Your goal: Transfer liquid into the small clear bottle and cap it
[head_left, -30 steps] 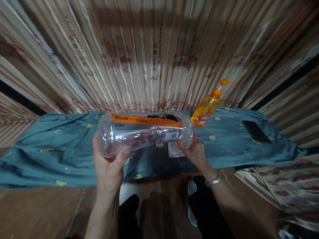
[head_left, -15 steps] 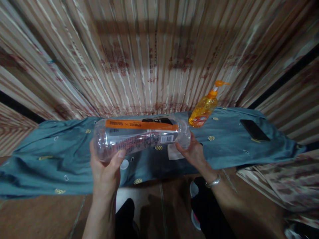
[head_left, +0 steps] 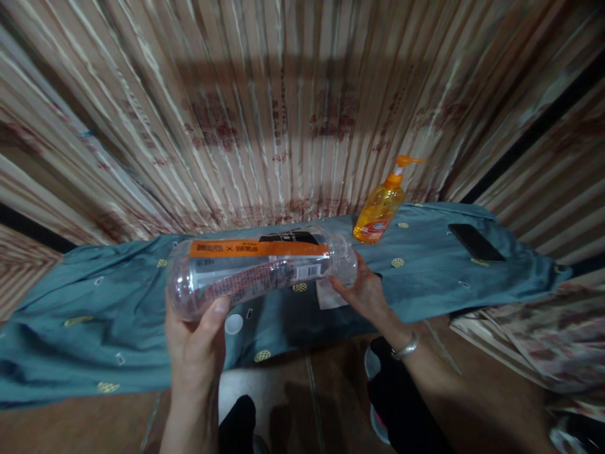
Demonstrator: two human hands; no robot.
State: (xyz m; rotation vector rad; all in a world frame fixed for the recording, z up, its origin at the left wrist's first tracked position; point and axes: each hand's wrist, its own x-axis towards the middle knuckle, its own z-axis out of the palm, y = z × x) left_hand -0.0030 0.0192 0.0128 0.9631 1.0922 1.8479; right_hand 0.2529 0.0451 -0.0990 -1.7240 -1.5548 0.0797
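A large clear plastic bottle lies sideways in the air between my hands, above the cloth. It carries an orange strip, a barcode and printed text. My left hand grips its left end, thumb on the near side. Round the narrower right end, my right hand closes; a silver bracelet is on that wrist. Below the bottle, a white round cap-like disc and a pale square, perhaps paper, lie on the cloth. Beyond my right hand stands an orange pump bottle part-filled with yellow liquid.
A teal patterned cloth covers the long narrow surface. On its right part lies a black phone. Pleated beige curtains hang behind and at both sides. My legs and feet show below on the brown tiled floor.
The view has tilted slightly, and most things sit a little further left in it. Both hands keep hold of the clear bottle, which stays sideways.
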